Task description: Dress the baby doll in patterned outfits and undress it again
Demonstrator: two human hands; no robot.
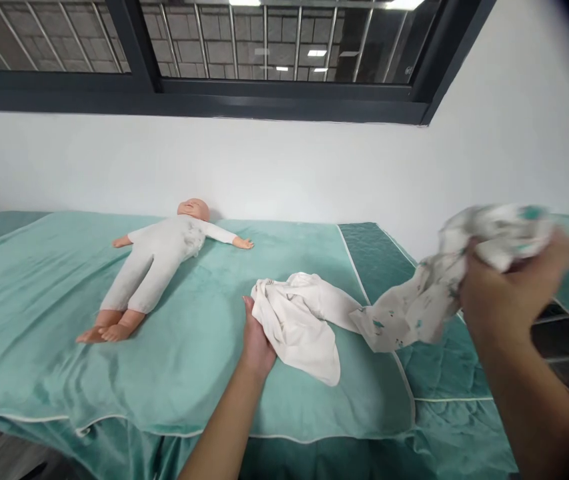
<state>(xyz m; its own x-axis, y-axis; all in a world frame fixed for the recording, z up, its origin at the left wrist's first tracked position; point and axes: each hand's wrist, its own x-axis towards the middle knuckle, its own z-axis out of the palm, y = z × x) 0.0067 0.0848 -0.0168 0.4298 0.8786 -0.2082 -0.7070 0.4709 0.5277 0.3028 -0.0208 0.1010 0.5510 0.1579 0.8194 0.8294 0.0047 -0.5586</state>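
Note:
A piece of baby clothing (300, 320) is stretched between my two hands above the green bed cover. Its left part is plain white; its right part shows a small green and dark print, so it looks partly inside out. My left hand (259, 343) grips the white end, fingers mostly hidden behind the cloth. My right hand (509, 287) is raised at the right, closed on the bunched printed end and blurred by motion. Left of the garment, a baby doll (167, 250) in a white suit lies on its back, arms spread, feet bare.
A light green blanket (204, 387) with white piping covers much of the bed, over a darker quilted green cover (444, 367). Behind the bed rises a white wall (284, 167) with a dark-framed window (284, 100). Dark metal framework (564, 347) shows at the right.

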